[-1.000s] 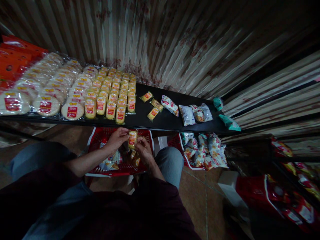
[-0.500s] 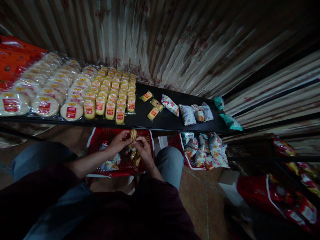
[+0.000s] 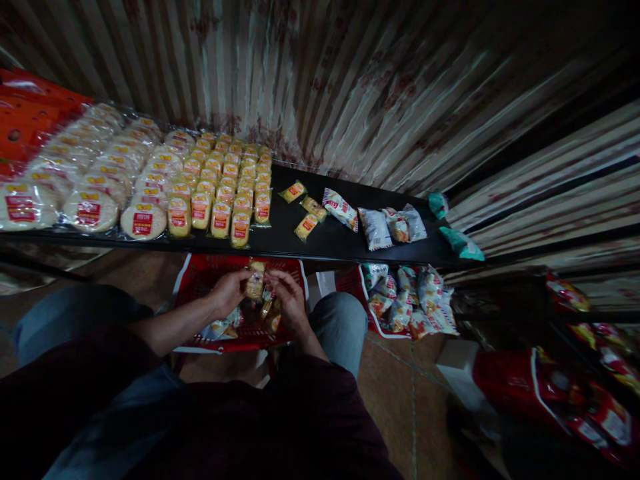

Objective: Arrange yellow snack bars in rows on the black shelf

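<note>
Above a red basket [image 3: 199, 268], my left hand [image 3: 229, 293] pinches a small cake in a clear wrapper [image 3: 255, 281] by its left side. The fingers of my right hand [image 3: 291, 298] are bent and close on the right edge of the same wrapped cake. More small wrapped cakes [image 3: 273, 319] and a white snack bag [image 3: 220, 329] lie in the basket below my hands. On the black shelf [image 3: 280, 241] in front, rows of yellow wrapped cakes [image 3: 221, 220] stand upright, and several loose wrapped cakes [image 3: 306, 227] lie to their right.
Large round packaged cakes [image 3: 90, 212] fill the shelf's left, beside an orange sheet [image 3: 40, 113]. White snack bags [image 3: 375, 229] and a green bag [image 3: 463, 244] lie at its right. A second basket of bags [image 3: 400, 310] stands below. Pleated curtain [image 3: 300, 80] hangs behind.
The wrapped cake has been turned from edge-on to show its flat face, and it has come slightly left and lower. My left hand moved a little left with it.
</note>
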`<state>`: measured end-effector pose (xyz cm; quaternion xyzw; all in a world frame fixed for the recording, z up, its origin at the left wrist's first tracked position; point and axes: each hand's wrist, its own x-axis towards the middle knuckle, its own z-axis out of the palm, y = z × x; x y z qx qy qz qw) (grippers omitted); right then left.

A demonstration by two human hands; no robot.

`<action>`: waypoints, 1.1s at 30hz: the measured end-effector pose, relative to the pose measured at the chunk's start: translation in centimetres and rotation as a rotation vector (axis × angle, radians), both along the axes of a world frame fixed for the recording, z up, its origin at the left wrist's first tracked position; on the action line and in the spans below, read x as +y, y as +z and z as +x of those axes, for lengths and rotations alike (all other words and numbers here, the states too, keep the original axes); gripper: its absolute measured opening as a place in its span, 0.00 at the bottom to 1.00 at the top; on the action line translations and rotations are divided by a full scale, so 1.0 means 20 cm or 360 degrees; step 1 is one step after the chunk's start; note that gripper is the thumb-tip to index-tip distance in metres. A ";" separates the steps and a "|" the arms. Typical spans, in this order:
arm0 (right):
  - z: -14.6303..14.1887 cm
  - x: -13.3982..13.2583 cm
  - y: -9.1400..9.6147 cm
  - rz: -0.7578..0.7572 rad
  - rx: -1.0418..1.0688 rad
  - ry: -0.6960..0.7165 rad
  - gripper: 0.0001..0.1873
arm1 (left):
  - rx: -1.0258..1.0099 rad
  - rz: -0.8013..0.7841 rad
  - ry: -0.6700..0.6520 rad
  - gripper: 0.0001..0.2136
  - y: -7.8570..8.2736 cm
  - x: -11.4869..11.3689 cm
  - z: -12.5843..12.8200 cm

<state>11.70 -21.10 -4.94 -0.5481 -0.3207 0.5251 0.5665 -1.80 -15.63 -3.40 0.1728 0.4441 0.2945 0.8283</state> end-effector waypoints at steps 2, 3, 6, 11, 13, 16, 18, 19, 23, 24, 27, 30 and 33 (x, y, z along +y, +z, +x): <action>0.00 0.00 0.01 0.0014 -0.0048 0.0015 0.10 | -0.0033 -0.0103 -0.0007 0.06 0.02 0.01 0.00; 0.00 0.00 0.01 0.0017 -0.0099 0.0021 0.10 | -0.0032 -0.0127 -0.0006 0.06 0.02 0.01 0.00; 0.01 0.00 0.00 -0.0021 -0.0273 0.0027 0.10 | 0.0016 -0.0137 0.0025 0.06 0.03 0.00 0.01; 0.02 0.00 -0.01 -0.0113 -0.0372 0.0029 0.12 | 0.0057 -0.0067 0.0047 0.05 0.04 -0.02 0.02; 0.02 0.00 -0.02 -0.0118 -0.0374 0.0036 0.13 | 0.0048 0.0006 0.0017 0.05 0.02 -0.03 0.02; 0.02 0.01 -0.02 -0.0110 -0.0385 0.0048 0.14 | 0.0043 0.0160 -0.0067 0.09 -0.02 -0.04 0.01; 0.01 0.01 -0.02 -0.0091 -0.0404 0.0068 0.15 | 0.0083 0.0298 -0.0150 0.14 -0.04 -0.04 0.01; 0.01 0.01 -0.02 -0.0073 -0.0421 0.0077 0.15 | 0.0132 0.0388 -0.0186 0.17 -0.05 -0.05 0.01; 0.02 0.00 -0.02 0.0022 -0.0534 0.0080 0.15 | 0.0410 0.0893 -0.0328 0.25 -0.06 -0.06 0.00; 0.02 0.00 -0.03 0.0042 -0.0584 0.0091 0.15 | 0.0476 0.1005 -0.0364 0.27 -0.06 -0.07 0.00; 0.03 0.00 -0.04 0.0087 -0.0761 0.0130 0.16 | 0.0641 0.1244 -0.0443 0.28 -0.03 -0.08 0.00; 0.04 0.00 -0.04 0.0167 -0.0911 0.0110 0.15 | 0.0779 0.1450 -0.0497 0.27 0.00 -0.09 0.00; 0.05 0.01 -0.02 0.0249 -0.0946 0.0090 0.13 | 0.0870 0.1634 -0.0516 0.27 0.03 -0.09 0.00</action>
